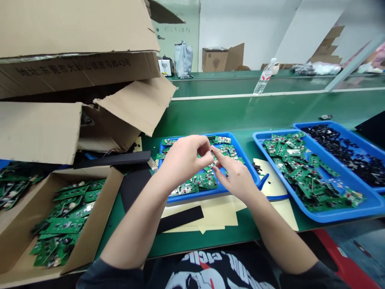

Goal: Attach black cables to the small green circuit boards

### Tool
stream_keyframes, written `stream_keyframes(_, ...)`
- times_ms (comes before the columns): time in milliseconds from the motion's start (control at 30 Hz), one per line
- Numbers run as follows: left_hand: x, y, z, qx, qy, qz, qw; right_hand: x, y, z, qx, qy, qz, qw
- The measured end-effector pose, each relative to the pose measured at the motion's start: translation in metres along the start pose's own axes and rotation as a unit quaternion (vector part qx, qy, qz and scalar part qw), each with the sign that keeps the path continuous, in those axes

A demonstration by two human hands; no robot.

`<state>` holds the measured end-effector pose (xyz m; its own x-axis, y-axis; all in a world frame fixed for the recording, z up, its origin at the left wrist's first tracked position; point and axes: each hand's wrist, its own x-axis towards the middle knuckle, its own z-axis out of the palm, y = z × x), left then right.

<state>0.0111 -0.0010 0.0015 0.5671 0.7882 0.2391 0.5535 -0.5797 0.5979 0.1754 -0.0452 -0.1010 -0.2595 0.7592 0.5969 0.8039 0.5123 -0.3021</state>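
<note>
1. Hovering above a blue tray [245, 160] of green circuit boards [198, 181], the left hand [183, 158] and right hand [236, 176] meet near the fingertips.
2. Left fingers [207, 149] curl inward, nearly closed. Right index finger [215, 151] and thumb stand slightly apart, the index tip at the left fingertips.
3. Anything pinched there is too small to tell. The nearest boards lie in the tray just below the fingers.
4. To the right, a second blue tray [331, 216] holds more boards [300, 172], beside a third tray [331, 130] of black pieces [339, 154].
5. To the left, a cardboard box [111, 188] holds stacked boards [64, 216].
</note>
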Motion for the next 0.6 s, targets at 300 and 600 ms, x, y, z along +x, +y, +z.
stream_keyframes(300,0.0061,-0.0008,0.0049,-0.02,-0.028,0.001,0.999,-0.0018,0.0016,-0.0006,0.039,-0.004,0.014,0.999)
stream_keyframes(600,0.0065,0.0002,0.0081,-0.063,0.0,0.016,0.998,-0.0037,0.0061,0.0008,0.007,-0.02,0.006,1.0)
